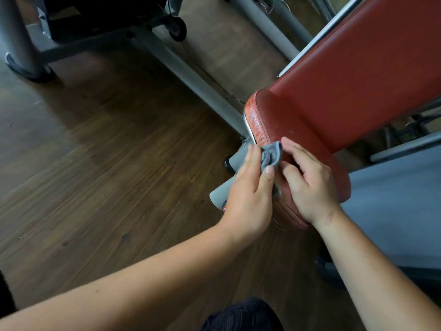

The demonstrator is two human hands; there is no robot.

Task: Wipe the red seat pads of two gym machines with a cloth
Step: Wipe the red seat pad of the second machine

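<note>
You stand over a dark wood-plank floor (95, 163), with grey machine frame tubes (191, 75) running across it and a small wheel (177, 29) on a farther rig at the top. To your right the red back pad (370, 68) slopes up and away, and below it sits the red seat pad (298, 120), its rounded front edge turned toward you and low enough that you reach down to it. That front edge (255, 123) looks cracked and worn, which is probably why you are working there.

Your right hand (310, 185) lies on top of the seat pad near its front corner, index finger stretched forward, the other fingers bent. It seems set there to steady you or to help gather the cloth; I cannot tell whether it has hold of anything. Your left hand (250, 194) is at the pad's front face, thumb on top and fingers behind, pinching the grey cloth (272, 155). The cloth is bunched into a small wad between the two hands, touching the pad's edge, so the wipe falls on the worn seam.
</note>
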